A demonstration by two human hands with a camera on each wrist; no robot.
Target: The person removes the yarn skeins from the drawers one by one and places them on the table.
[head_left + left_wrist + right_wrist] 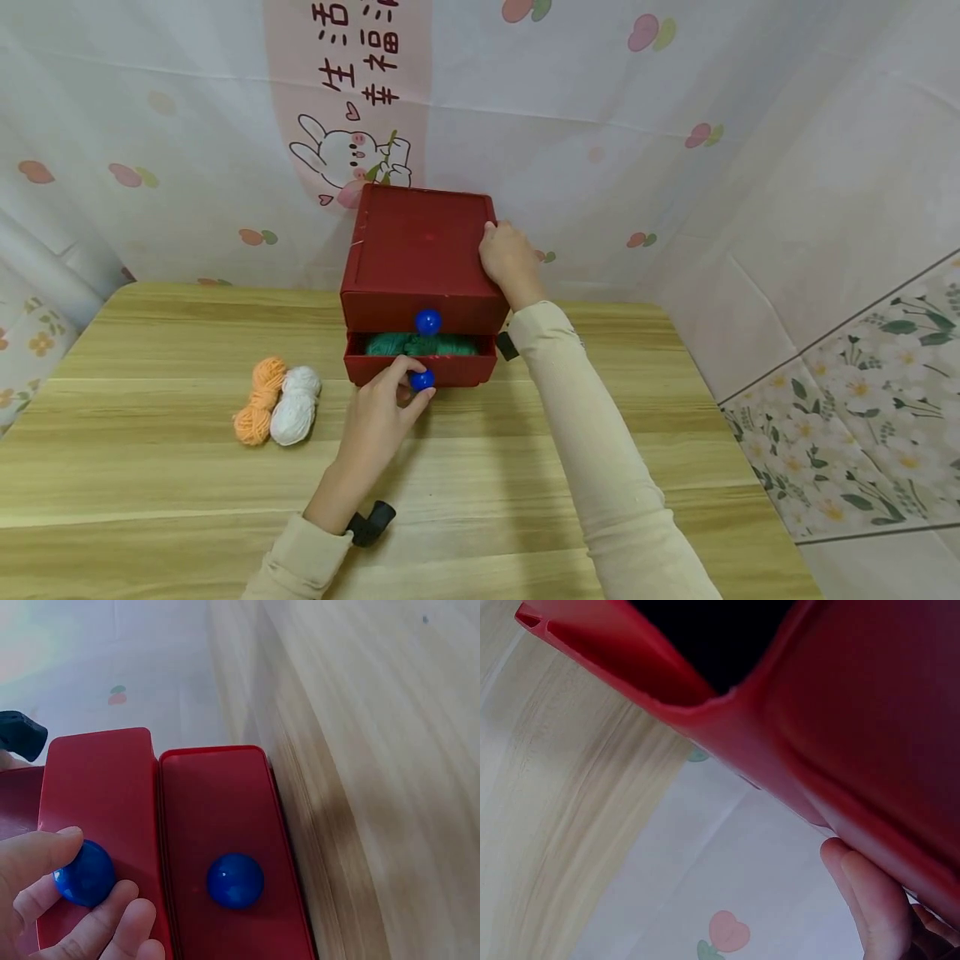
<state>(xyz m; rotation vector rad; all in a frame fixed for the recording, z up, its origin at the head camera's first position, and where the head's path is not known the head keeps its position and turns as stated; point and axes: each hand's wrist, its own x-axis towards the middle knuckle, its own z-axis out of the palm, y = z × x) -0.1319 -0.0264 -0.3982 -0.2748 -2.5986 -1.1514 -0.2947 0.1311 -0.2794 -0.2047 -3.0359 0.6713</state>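
A red two-drawer box stands on the table, its lower drawer pulled partly out with green yarn inside. My left hand pinches the blue knob of that drawer. Another blue knob sits on the upper drawer just above. In the left wrist view, thumb and fingers close round the left one of two knobs. My right hand holds the box at its upper right edge. Close to that edge, the right wrist view shows bent fingers.
Left of the box, an orange yarn skein and a white yarn skein lie side by side on the wooden table. Behind hangs a printed curtain. A flower-patterned tile wall borders the right side.
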